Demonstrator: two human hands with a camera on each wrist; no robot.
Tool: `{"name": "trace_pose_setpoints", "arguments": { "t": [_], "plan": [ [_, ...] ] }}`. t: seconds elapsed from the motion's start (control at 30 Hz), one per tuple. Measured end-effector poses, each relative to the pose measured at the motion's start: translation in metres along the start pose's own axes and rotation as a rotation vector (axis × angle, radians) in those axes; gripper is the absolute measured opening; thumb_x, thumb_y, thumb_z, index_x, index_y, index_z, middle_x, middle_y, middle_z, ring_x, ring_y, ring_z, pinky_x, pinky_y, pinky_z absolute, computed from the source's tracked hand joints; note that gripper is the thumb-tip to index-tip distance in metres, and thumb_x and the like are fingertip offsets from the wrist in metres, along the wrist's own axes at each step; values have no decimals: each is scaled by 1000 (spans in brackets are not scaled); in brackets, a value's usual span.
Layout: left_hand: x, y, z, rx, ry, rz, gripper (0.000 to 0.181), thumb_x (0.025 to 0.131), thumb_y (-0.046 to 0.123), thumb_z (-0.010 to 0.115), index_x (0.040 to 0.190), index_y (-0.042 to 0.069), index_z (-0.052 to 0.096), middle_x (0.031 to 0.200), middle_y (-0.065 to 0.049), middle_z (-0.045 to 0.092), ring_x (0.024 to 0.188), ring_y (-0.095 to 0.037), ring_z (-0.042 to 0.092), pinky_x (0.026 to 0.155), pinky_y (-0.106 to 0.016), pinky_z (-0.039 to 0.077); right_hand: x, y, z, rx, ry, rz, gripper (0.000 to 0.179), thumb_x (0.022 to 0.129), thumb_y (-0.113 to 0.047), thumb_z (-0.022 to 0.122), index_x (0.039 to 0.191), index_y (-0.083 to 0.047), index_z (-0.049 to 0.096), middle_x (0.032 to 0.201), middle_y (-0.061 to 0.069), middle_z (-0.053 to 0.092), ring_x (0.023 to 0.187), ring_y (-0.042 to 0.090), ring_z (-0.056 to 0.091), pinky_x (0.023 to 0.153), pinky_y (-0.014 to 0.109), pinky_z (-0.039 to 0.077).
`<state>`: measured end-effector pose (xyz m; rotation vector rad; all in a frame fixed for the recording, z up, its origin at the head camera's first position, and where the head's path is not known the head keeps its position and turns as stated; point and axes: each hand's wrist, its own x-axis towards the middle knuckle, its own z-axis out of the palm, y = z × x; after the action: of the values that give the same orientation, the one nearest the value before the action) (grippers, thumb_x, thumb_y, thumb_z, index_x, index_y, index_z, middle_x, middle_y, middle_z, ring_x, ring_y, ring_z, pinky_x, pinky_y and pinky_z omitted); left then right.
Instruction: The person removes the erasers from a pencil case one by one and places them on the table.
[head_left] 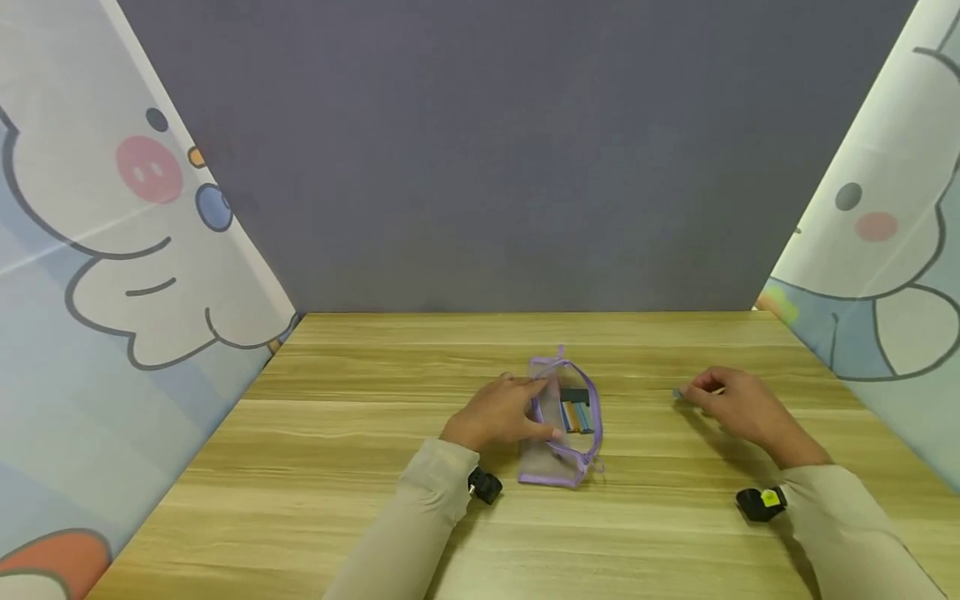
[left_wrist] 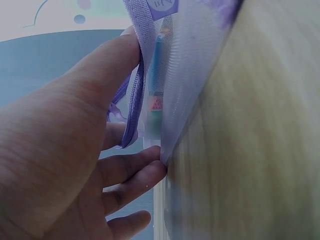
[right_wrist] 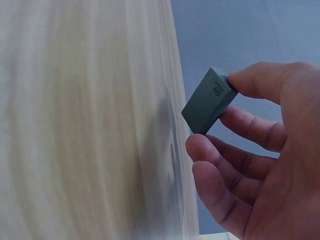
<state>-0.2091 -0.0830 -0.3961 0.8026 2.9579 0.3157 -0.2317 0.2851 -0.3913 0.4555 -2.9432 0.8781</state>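
A purple-edged mesh pencil case lies on the table, its zip gaping toward the right. Inside it are several pens in blue and orange, next to a dark piece; through the mesh in the left wrist view a blue pen shows. My left hand holds the case's near-left zip edge, thumb and forefinger spread along it. To the right of the case, my right hand pinches a dark grey-green eraser marked 4B between thumb and fingers, just above the table.
The wood-grain table runs back to a dark grey panel. Cartoon-printed sheets flank it on both sides. Dark wrist cameras sit on both sleeves, the right one bearing a yellow mark.
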Motion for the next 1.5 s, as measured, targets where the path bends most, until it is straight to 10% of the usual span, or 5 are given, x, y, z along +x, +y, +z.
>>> {"name": "trace_pose_setpoints", "arguments": {
  "t": [0.93, 1.5],
  "plan": [
    [-4, -3, 1, -45, 15, 4, 96, 84, 70, 66, 156, 13, 37, 152, -5, 46, 136, -21, 46, 112, -38, 35, -4, -2, 0, 2, 1, -3, 29, 99, -35, 63, 96, -7, 70, 91, 4, 69, 76, 17, 58, 66, 36, 46],
    [-3, -2, 1, -37, 7, -3, 96, 84, 69, 66, 156, 12, 37, 153, -6, 44, 140, -19, 42, 119, -38, 24, -3, 0, -3, 23, -20, 6, 28, 101, -27, 60, 102, -1, 70, 91, 6, 68, 72, 15, 58, 62, 34, 46]
  ]
}}
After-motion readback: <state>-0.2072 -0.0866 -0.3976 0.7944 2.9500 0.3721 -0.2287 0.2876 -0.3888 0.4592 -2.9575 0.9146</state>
